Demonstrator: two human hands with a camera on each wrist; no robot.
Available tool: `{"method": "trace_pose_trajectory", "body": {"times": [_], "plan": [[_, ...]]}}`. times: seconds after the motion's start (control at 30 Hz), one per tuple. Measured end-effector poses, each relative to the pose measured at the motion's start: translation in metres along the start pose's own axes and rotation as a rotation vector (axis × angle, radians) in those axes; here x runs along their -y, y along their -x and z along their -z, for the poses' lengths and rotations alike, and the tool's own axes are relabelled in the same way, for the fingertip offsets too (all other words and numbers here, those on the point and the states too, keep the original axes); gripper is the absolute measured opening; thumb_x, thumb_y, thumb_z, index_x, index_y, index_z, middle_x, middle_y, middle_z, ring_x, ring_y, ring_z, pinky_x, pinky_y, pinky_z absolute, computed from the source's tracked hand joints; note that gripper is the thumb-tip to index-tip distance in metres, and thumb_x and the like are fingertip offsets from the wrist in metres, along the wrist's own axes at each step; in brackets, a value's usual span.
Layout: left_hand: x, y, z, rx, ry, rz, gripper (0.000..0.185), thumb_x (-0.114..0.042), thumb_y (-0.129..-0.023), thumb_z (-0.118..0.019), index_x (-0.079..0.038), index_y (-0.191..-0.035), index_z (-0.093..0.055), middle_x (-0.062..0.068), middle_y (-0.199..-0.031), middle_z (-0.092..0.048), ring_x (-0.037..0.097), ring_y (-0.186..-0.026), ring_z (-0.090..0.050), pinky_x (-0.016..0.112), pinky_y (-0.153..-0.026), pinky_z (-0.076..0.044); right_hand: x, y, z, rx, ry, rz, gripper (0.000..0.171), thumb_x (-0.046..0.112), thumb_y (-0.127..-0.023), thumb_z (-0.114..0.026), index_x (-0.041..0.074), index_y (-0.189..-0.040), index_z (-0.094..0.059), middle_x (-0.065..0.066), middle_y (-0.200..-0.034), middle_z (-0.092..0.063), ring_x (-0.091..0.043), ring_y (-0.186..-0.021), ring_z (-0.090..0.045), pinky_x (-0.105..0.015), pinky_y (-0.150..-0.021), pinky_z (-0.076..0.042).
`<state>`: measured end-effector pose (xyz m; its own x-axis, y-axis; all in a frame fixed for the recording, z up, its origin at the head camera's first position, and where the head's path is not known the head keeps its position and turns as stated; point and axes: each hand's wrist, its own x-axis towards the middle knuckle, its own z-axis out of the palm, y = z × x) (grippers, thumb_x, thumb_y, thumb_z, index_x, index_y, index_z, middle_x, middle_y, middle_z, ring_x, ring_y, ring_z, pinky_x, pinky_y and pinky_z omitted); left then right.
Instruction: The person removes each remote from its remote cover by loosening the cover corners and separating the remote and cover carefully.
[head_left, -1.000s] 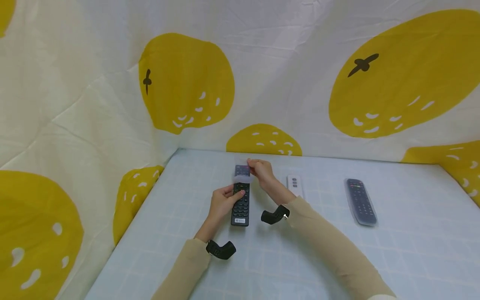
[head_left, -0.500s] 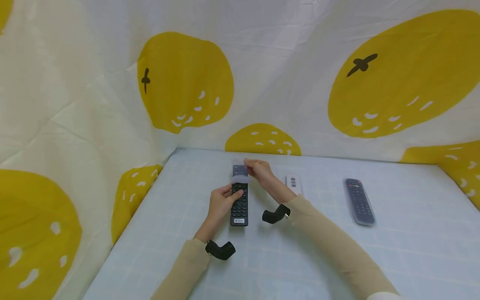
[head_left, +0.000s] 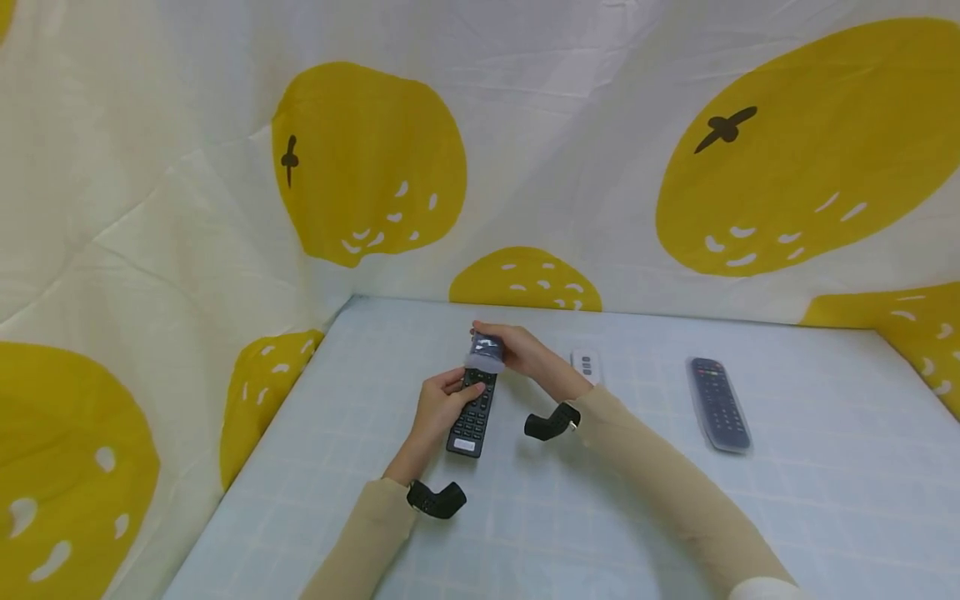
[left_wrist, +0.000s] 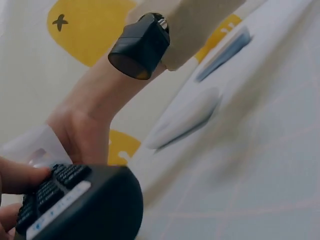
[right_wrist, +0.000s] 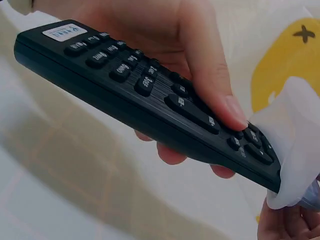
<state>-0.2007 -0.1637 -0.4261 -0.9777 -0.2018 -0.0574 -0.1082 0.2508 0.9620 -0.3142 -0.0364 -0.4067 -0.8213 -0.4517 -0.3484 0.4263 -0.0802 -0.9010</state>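
A black remote [head_left: 474,406] is lifted off the pale blue table [head_left: 525,517], its far end inside a clear plastic sleeve [head_left: 485,354]. My left hand [head_left: 442,408] grips the remote's middle, thumb on the buttons [right_wrist: 210,100], fingers curled beneath. My right hand [head_left: 517,348] pinches the clear sleeve [right_wrist: 295,145] at the remote's far end. In the left wrist view the remote [left_wrist: 75,205] fills the lower left, with the right hand [left_wrist: 85,135] behind it.
A small white remote [head_left: 587,364] lies just right of my right wrist. A dark remote in a clear sleeve [head_left: 718,403] lies further right. Cloth printed with yellow fruit [head_left: 367,158] walls the table at back and left.
The remote has tilted, its near end swinging left and rising off the table. My right hand has moved left over the sleeved end.
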Motion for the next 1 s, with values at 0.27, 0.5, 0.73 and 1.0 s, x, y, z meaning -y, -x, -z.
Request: {"method": "trace_pose_trajectory", "body": {"times": [0.27,0.5,0.73,1.0], "plan": [[-0.003,-0.002,0.0,0.025,0.042,-0.007,0.042,-0.021,-0.087,-0.07,0.006,-0.119,-0.064,0.023,-0.104,-0.071,0.019,-0.08,-0.072,0.024,-0.063,-0.056,0.005,-0.006,-0.007,-0.287,0.025,0.021,0.048,0.021,-0.083,-0.071,-0.002,-0.125,-0.06,-0.01,-0.12,-0.063,-0.016,-0.097,-0.055,-0.027,-0.09,-0.044],[-0.01,0.006,-0.005,-0.05,0.007,-0.051,0.041,-0.022,-0.087,-0.071,0.005,-0.117,-0.066,0.022,-0.101,-0.072,0.024,-0.082,-0.073,0.028,-0.065,-0.057,0.01,-0.001,-0.014,-0.426,0.002,0.042,0.055,0.027,-0.077,-0.077,-0.001,-0.121,-0.06,-0.009,-0.115,-0.063,-0.017,-0.094,-0.055,-0.027,-0.08,-0.046],[-0.01,0.013,-0.01,-0.076,-0.01,-0.106,0.038,-0.021,-0.087,-0.07,0.006,-0.114,-0.066,0.022,-0.098,-0.072,0.028,-0.083,-0.073,0.031,-0.065,-0.058,0.014,0.0,-0.014,-0.491,-0.06,0.024,0.05,0.023,-0.076,-0.078,-0.001,-0.118,-0.063,-0.005,-0.103,-0.062,-0.015,-0.087,-0.055,-0.025,-0.073,-0.045],[-0.006,0.018,-0.014,-0.055,-0.007,-0.103,0.039,-0.021,-0.087,-0.07,0.008,-0.113,-0.066,0.023,-0.096,-0.072,0.028,-0.08,-0.073,0.031,-0.063,-0.058,0.011,-0.006,-0.007,-0.498,-0.132,0.035,0.039,0.015,-0.076,-0.079,0.001,-0.111,-0.07,-0.004,-0.097,-0.071,-0.011,-0.077,-0.057,-0.022,-0.067,-0.044]]}}
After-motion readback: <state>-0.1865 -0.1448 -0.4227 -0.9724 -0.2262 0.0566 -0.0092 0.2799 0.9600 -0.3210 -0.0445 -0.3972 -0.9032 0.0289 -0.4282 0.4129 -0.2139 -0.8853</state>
